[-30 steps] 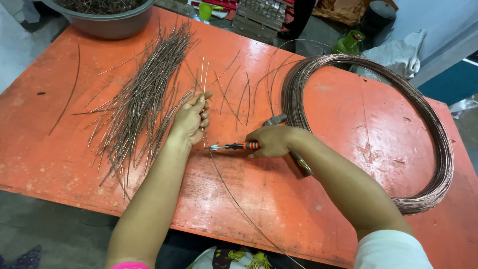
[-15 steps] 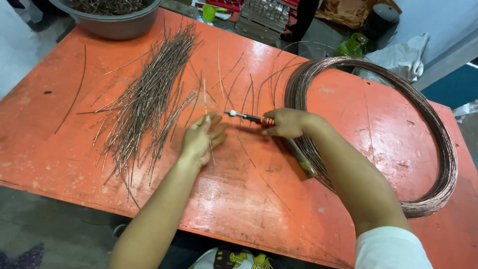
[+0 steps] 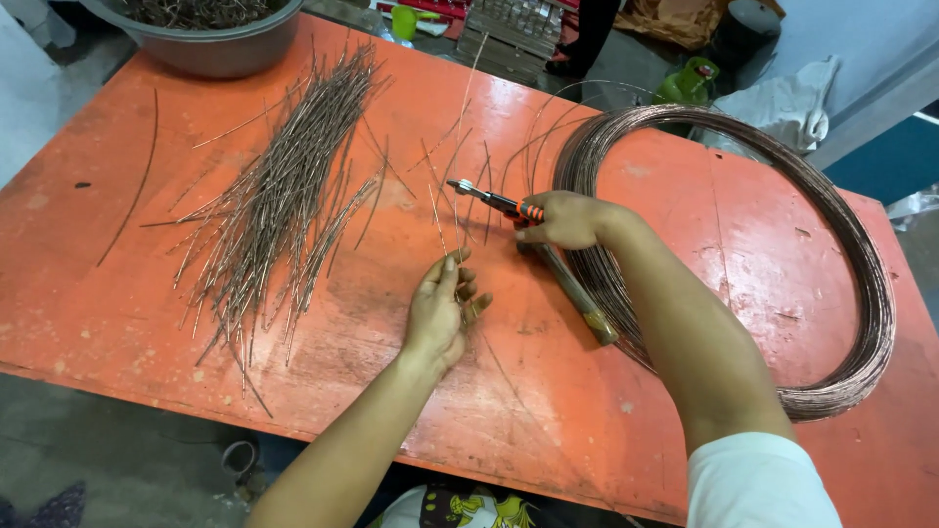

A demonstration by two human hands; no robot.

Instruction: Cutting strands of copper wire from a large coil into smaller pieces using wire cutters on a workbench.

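My right hand (image 3: 562, 220) is closed around the cutters (image 3: 494, 202), which have swung up from beside my left hand to point away over the tabletop (image 3: 685, 293), just beside the wire coil (image 3: 861, 293). My left hand (image 3: 440, 308) has drawn back toward me, fingers loosely curled, pinching a thin wire (image 3: 445, 220) that runs up toward the cutter tip. The pile of cut pieces (image 3: 274, 205) lies well left, so this strand looks about ready for cutting.
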